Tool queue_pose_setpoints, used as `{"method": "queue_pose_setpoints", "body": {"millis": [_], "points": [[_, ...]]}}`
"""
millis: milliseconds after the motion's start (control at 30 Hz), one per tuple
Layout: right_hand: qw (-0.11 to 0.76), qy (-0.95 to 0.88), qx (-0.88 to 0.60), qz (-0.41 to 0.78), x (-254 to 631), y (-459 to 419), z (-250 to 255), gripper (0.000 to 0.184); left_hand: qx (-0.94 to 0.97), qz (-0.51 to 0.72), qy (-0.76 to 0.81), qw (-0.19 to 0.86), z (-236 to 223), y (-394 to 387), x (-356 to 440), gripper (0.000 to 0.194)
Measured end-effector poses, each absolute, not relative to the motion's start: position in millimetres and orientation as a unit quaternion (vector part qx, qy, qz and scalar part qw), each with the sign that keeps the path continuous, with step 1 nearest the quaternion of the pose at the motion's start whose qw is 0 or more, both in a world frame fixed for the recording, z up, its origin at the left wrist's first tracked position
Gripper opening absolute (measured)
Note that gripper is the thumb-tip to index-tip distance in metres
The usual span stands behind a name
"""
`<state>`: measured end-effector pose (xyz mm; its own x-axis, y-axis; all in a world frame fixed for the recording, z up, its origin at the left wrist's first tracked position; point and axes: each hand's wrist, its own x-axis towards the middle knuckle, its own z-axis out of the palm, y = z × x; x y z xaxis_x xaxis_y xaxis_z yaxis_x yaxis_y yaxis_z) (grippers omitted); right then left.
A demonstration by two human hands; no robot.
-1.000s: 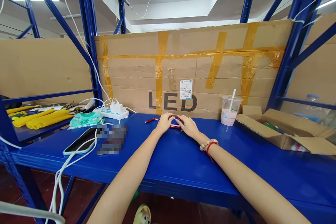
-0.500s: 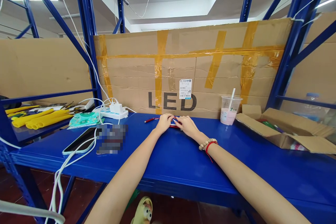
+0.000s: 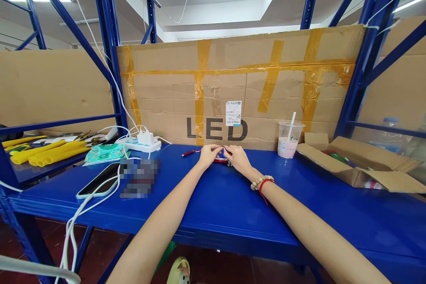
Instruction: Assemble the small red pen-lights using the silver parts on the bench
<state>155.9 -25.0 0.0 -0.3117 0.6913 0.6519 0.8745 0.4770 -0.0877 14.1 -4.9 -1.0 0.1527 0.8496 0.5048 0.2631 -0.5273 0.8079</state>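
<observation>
Over the blue bench (image 3: 213,199), the left hand (image 3: 209,156) and the right hand (image 3: 238,158) come together; their fingers seem to pinch a thin red piece (image 3: 222,147), mostly hidden. A loose fingertip hold could let it drop onto the red part (image 3: 220,161) lying below. Compared with the earlier frame, both hands keep nearly the same pose; the view is slightly shifted.

A pale beaded bracelet (image 3: 257,183) circles the right wrist (image 3: 250,174). A loose-ended red cord (image 3: 261,189) runs along the bracelet's elbow side; a pale yellow shoe (image 3: 178,271) shows well below the bracelet.
</observation>
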Motion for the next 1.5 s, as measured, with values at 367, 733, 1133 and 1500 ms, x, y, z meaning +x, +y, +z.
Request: {"method": "queue_pose_setpoints", "body": {"millis": [367,733,1133,1500], "points": [[0.38,-0.779,-0.48,-0.134,160,-24,-2,0.025,0.606,0.561,0.372,0.423,6,-11,12,0.025],[0.398,-0.771,-0.477,-0.139,159,-23,-3,0.027,0.592,0.515,0.353,0.51,8,-17,13,0.03],[0.421,-0.767,-0.469,-0.118,162,-23,-4,0.032,0.585,0.469,0.328,0.574,7,-13,10,0.025],[0.411,-0.773,-0.47,-0.114,161,-21,-4,0.032,0.552,0.506,0.352,0.561,2,-9,13,0.021]]}}
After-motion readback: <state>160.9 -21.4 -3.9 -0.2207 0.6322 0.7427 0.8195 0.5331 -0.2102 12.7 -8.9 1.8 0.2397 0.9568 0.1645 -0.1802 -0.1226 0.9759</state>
